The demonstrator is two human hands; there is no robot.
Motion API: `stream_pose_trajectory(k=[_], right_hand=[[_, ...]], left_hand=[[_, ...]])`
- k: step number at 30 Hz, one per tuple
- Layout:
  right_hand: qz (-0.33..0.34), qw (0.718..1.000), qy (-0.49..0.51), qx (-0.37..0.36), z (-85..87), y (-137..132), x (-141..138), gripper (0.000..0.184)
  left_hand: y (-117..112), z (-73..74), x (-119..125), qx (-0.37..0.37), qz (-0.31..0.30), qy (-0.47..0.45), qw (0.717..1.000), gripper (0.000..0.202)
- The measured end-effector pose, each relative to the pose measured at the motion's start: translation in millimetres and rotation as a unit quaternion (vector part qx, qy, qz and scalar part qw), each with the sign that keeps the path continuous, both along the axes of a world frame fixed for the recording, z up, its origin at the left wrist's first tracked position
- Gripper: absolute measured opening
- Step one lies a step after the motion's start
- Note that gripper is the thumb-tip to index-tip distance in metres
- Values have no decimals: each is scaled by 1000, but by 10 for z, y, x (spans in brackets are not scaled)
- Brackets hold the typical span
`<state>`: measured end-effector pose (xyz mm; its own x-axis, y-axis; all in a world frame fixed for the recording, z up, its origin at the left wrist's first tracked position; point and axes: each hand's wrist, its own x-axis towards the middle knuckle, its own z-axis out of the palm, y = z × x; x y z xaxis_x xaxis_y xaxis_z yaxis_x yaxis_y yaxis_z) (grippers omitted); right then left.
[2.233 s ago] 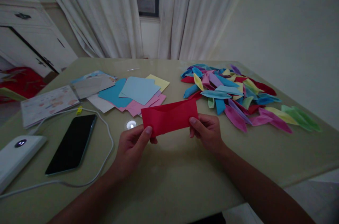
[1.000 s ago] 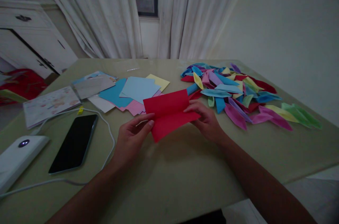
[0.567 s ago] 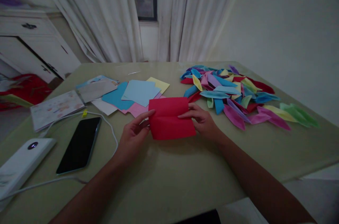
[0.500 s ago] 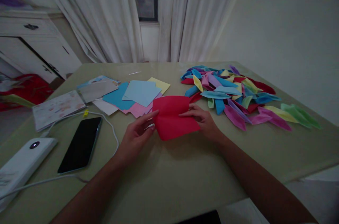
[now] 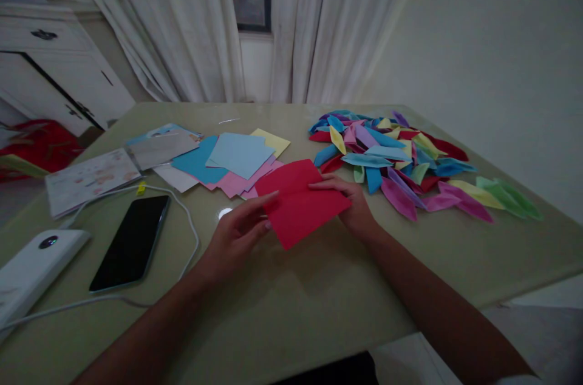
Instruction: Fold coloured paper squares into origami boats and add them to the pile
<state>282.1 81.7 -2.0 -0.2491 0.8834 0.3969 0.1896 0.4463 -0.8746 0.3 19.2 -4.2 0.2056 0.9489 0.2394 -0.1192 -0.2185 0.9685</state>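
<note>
A red square of paper [image 5: 300, 203] with a crease across its middle is held over the green table [image 5: 319, 312], turned at a slant. My left hand [image 5: 237, 233] pinches its left edge with thumb and fingers. My right hand [image 5: 353, 200] grips its right edge, fingers on top. Behind the left hand lies a loose stack of flat coloured sheets [image 5: 232, 160], blue, pink and yellow. To the right of my right hand spreads a heap of folded coloured paper pieces [image 5: 401, 160].
A black phone [image 5: 132, 239] lies left of my hands, with a white cable [image 5: 182, 215] looping round it to a white device [image 5: 31, 269] at the left edge. Printed sheets [image 5: 86, 178] lie at the back left. Curtains and a white cabinet stand behind the table.
The red paper, held folded in half as a strip, has been opened into a full creased square and turned to a slant. Both hands kept hold of its edges.
</note>
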Motion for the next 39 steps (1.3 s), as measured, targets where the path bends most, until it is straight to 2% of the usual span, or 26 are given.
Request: stream_pose_trajectory(k=[2, 5, 10, 15, 18, 24, 26, 28, 31, 34, 36, 39], right_hand=[[1, 1000, 19, -13, -14, -3, 0, 33], [16, 998, 42, -34, -28, -15, 1, 38], [21, 1000, 11, -20, 11, -48, -25, 40], [77, 996, 20, -42, 100, -108, -88, 35], [110, 992, 18, -55, 130, -140, -102, 39], [150, 988, -8, -43, 135, -120, -47, 29], [159, 986, -12, -44, 140, -109, -36, 29], [157, 986, -3, -54, 142, -105, -39, 27], [135, 988, 25, -75, 137, -105, -52, 21], [137, 988, 27, -71, 135, -108, -66, 21], [150, 987, 17, -53, 136, -116, -81, 27], [155, 987, 8, -31, 130, -134, -114, 35]], left_hand=[[3, 4, 14, 4, -1, -7, 1000, 41], [-8, 15, 38, 16, 13, 30, 999, 36], [-47, 32, 74, 37, 32, 33, 998, 38], [-50, 75, 62, -2, 48, 46, 998, 31], [-32, 95, 34, -9, 60, 46, 997, 35], [-13, 90, -17, 2, 35, 76, 996, 21], [-14, 100, -24, 5, 37, 79, 996, 25], [-16, 111, -20, 11, 29, 90, 995, 26], [-12, 110, 6, 35, 34, 127, 991, 16], [-1, 88, 33, 44, 90, 119, 988, 17], [3, 81, 39, 44, 116, 114, 986, 18], [-6, 105, 36, 31, 109, 101, 988, 34]])
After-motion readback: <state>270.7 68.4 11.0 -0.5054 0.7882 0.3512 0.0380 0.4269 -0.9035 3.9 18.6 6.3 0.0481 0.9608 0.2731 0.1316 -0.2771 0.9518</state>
